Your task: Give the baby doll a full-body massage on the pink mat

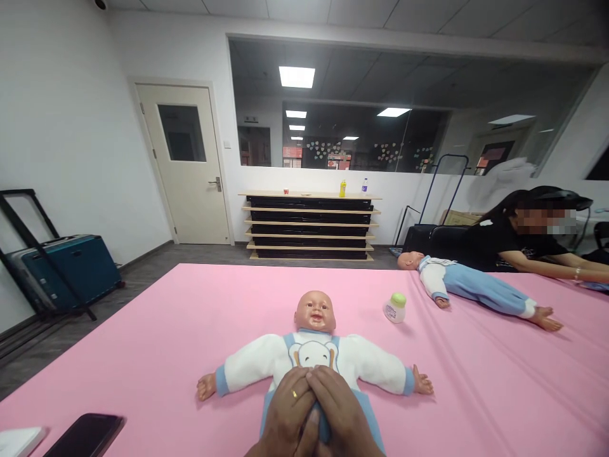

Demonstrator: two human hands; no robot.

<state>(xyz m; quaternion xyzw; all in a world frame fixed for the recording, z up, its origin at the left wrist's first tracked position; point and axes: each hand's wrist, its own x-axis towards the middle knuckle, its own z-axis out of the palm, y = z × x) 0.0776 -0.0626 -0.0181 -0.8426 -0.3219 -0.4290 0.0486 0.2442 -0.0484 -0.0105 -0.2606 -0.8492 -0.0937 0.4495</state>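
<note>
A baby doll lies on its back in front of me, head away from me and arms spread to both sides. It wears a white top with a bear face and blue trousers. My left hand and my right hand rest side by side on its belly, fingertips meeting just below the bear face. The fingers of both hands are stretched out and lie on the clothing. A gold ring is on a left finger. The thumbs point inward, partly hidden between the hands.
A small jar with a green lid stands right of the doll's head on the pink table cover. A dark phone and a white object lie front left. At right, a second doll lies near a seated person.
</note>
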